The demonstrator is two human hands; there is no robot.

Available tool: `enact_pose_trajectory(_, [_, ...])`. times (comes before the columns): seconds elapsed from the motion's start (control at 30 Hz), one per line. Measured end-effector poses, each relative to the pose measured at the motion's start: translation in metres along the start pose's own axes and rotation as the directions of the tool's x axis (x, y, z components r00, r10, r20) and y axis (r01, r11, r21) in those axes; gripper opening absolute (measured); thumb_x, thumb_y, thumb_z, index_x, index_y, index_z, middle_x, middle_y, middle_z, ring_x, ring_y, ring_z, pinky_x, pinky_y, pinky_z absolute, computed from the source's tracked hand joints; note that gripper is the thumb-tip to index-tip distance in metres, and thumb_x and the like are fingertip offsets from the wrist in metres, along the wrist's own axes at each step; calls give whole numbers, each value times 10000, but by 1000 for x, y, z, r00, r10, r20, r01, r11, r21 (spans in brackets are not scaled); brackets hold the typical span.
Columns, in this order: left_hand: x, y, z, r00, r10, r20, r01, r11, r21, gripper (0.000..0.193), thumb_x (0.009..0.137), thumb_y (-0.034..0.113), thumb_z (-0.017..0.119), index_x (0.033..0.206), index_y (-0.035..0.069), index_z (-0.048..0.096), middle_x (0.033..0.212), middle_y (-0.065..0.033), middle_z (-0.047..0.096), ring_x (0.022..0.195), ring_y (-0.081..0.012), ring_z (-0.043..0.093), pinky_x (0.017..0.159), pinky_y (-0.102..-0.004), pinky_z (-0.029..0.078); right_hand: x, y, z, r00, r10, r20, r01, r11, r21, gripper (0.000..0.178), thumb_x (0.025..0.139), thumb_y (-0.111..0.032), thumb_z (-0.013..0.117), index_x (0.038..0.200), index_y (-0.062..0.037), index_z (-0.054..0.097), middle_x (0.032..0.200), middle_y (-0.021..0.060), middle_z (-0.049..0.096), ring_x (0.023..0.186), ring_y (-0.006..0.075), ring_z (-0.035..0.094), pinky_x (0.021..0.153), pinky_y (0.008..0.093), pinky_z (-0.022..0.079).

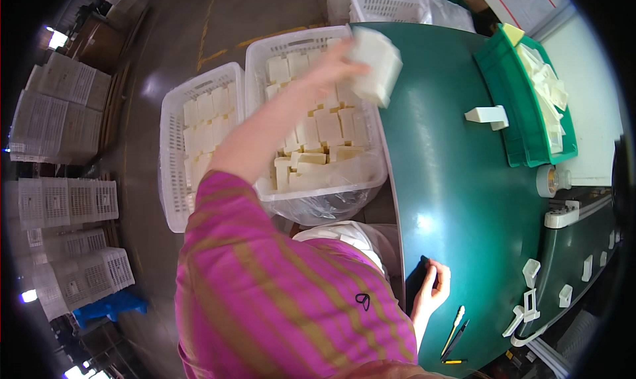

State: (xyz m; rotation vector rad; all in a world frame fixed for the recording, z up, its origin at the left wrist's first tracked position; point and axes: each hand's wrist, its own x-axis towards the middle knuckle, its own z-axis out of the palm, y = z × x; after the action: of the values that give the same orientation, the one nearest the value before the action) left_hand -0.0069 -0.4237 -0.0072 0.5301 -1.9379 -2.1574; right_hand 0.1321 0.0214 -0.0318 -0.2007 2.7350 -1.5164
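Note:
My left hand [331, 68] reaches out over the larger white basket [252, 81] and grips a white plastic part [376, 64], blurred by motion, above the edge of the green table. Rows of cream-white plastic parts [328, 127] fill that basket, several lying loose towards its near end. By the table's near left edge rests my right hand [432, 289], its fingers curled in; whether anything is in them is hidden. A dark patch beside its fingertips may be a shadow.
On the green table [464, 200] are a single white part [488, 116], a green bin of white pieces [520, 101], a tape roll [547, 180] and pens [454, 339]. A second filled basket [173, 141] stands at left. A conveyor [583, 246] carrying white parts runs along the right.

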Motion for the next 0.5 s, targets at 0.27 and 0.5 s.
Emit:
enact_pose_trajectory(0.27, [-83,-101,-325,540,135,-831,2,987,161,657,689,41,728,1239,-14,374,1106,-164,559,969,-226,583,817,-327,491,31,-63,64,871,-248,424,457,726,-514,809,678,-163,727,1364,-33,319,1423,180,301,1318,350,279,1048,469,223])
enact_pose_trajectory(0.5, [-92,-189,-363,592,-98,-800,191,981,22,633,702,52,724,1243,-30,405,1093,-148,581,986,-213,570,860,-330,449,32,-62,74,874,-226,429,476,571,-669,839,658,-119,705,1381,-42,287,1429,168,297,1330,334,268,1054,450,224])
